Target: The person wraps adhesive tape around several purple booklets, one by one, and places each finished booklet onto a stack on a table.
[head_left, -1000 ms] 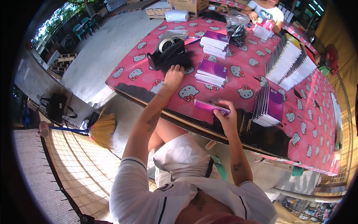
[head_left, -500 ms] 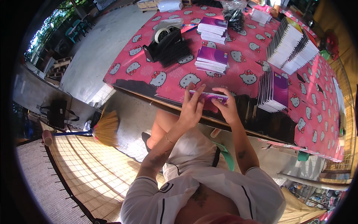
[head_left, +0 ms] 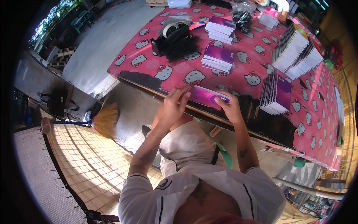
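Note:
A purple-covered notebook (head_left: 206,95) lies at the near edge of the table, its long side toward me. My right hand (head_left: 229,108) grips its right end, thumb on the cover and fingers behind. At the left end, my left hand (head_left: 175,103) has its fingers bent together close to the notebook's corner; what they pinch, if anything, is too small to make out. Beyond the notebook sits a short stack of purple notebooks (head_left: 218,58). Black spiral binding coils (head_left: 183,49) lie in a heap to the left of that stack.
A black tape dispenser (head_left: 172,37) stands beside the coils. Farther back are another notebook stack (head_left: 220,30) and a clear plastic bag (head_left: 243,18). Bound notebooks (head_left: 276,93) stand at right, with taller piles (head_left: 294,50) behind. Across the table is another person's hand (head_left: 282,16). A broom (head_left: 106,121) leans at left.
My left hand has moved left, off the notebook's cover to its left end, uncovering more of it. My right hand keeps hold of the right end. The whole view has shifted slightly.

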`<act>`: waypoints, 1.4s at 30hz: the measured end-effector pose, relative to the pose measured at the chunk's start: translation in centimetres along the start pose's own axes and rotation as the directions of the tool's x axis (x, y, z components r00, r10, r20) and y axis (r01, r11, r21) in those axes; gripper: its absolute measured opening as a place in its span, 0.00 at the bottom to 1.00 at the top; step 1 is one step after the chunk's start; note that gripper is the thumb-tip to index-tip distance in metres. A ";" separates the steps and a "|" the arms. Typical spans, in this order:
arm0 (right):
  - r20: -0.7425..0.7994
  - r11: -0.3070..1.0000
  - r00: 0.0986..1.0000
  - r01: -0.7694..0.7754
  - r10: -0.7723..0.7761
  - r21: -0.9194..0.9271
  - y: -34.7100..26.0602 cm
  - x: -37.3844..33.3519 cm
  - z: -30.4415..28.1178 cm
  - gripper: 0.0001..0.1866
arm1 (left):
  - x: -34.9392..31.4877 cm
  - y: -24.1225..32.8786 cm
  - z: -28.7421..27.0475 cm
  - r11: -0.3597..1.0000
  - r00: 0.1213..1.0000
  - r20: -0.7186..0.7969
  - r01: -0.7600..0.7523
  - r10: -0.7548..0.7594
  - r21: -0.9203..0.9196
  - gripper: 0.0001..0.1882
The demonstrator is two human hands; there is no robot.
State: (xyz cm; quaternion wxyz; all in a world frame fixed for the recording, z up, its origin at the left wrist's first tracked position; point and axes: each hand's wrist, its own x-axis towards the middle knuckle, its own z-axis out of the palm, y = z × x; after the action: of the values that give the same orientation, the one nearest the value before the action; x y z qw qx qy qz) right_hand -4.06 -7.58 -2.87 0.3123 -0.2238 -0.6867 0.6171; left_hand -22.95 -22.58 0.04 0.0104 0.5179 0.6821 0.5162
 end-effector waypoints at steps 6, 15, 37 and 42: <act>-0.008 1.000 1.000 0.004 -0.004 -0.014 -0.4 -0.2 0.1 0.14 | 0.0 -0.5 0.6 0.995 0.995 -0.064 -0.065 0.070 0.078 0.11; 0.003 0.999 1.000 0.012 -0.012 -0.050 -0.2 -0.3 0.0 0.14 | 1.4 -0.3 -0.5 0.999 0.996 0.085 -0.030 0.028 0.030 0.07; -0.020 0.999 1.000 0.006 -0.007 -0.036 -0.5 -0.3 0.3 0.14 | 3.9 0.4 0.6 0.797 0.916 0.333 -0.369 0.225 0.477 0.31; -0.119 0.999 0.993 -0.021 0.017 -0.036 0.0 -0.8 1.1 0.14 | -3.8 -1.9 4.5 0.723 0.930 0.320 -0.346 0.180 0.599 0.45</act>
State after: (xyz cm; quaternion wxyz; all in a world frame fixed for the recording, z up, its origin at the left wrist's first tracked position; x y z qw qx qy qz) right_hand -4.28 -8.94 -3.06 0.3425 -0.2726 -0.6762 0.5926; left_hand -20.05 -22.04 -5.39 -0.1602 0.6398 0.7299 0.1795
